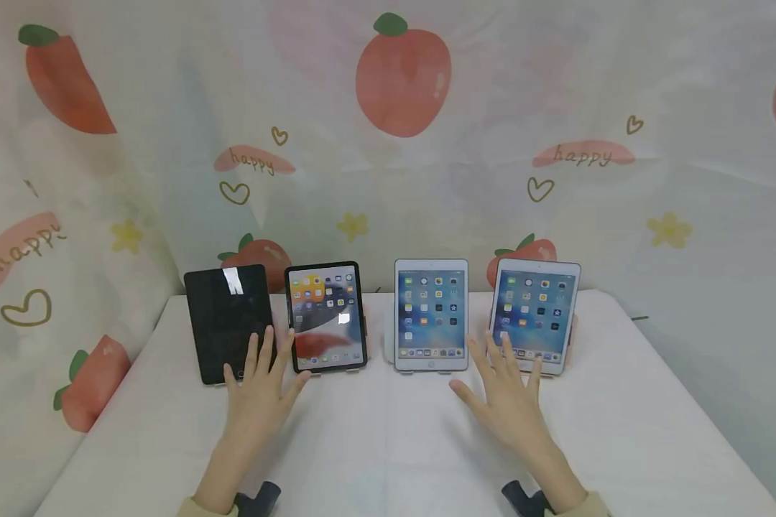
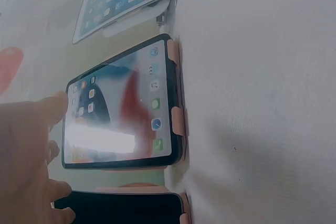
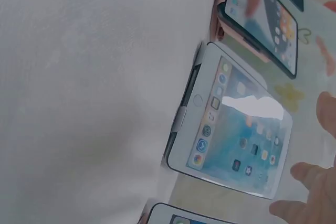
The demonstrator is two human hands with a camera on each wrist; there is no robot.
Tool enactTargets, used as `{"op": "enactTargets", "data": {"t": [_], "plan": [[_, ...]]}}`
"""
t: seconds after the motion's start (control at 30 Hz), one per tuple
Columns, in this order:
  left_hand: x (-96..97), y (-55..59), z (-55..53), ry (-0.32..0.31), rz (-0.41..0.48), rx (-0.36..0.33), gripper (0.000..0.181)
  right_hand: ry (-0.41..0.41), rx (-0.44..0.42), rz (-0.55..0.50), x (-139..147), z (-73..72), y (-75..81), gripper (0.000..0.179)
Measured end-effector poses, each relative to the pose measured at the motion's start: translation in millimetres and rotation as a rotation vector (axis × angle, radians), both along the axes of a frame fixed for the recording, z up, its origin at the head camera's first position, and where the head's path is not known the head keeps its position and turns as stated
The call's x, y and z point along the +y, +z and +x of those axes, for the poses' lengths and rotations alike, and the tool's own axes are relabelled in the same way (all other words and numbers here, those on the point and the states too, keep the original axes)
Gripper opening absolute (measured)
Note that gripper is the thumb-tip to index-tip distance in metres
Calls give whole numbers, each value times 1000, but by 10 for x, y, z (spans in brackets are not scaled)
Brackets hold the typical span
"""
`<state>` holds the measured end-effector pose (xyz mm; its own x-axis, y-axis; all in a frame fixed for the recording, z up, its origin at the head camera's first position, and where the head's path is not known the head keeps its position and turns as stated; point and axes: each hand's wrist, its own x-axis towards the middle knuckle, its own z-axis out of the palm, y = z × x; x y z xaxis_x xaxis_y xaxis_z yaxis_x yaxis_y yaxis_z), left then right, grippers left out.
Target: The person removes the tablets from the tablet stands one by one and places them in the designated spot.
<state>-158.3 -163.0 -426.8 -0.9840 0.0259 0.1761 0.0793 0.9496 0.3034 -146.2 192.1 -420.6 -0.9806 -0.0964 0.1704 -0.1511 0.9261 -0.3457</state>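
Note:
Four tablets would be a row of several tablets propped on stands. At the far left leans a black tablet (image 1: 226, 316) with a dark screen. Beside it stands a black-framed tablet (image 1: 326, 316) with lit app icons. Two white tablets, one right of centre (image 1: 431, 316) and one at the far right (image 1: 535, 312), also show lit home screens. My left hand (image 1: 256, 391), fingers spread, is in front of the two black-framed tablets and overlaps the dark one. My right hand (image 1: 507, 402), fingers likewise spread, is before the white tablets, overlapping the far-right one's lower edge. Both hands hold nothing.
All the tablets stand on a white-covered table (image 1: 388, 445). Behind it hangs a pale curtain (image 1: 388, 194) printed with fruit, hearts and "happy" lettering. Pinkish stand lips (image 2: 177, 121) hold the lower edge of the lit black-framed tablet.

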Motion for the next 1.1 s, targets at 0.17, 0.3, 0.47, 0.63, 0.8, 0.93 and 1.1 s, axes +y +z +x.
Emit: {"op": "enactTargets", "data": {"t": [0.17,0.3,0.47,0.63,0.8,0.93,1.1], "plan": [[-64,9,6,15,15,11,74,20,15,-20,-100,-11,1,75],[-121,11,18,28,24,17,73,38,13,-23,-184,-32,-9,75],[-183,4,35,40,35,27,73,55,32,-27,-287,-60,-22,75],[-235,-21,46,61,44,44,72,82,61,-64,-405,-91,-22,73],[-282,-47,45,79,66,77,71,108,62,-100,-546,-129,-16,72],[-340,-61,33,88,81,123,69,133,78,-110,-665,-174,-18,71],[-413,-51,0,98,107,184,66,157,95,-117,-807,-252,0,70]]}}
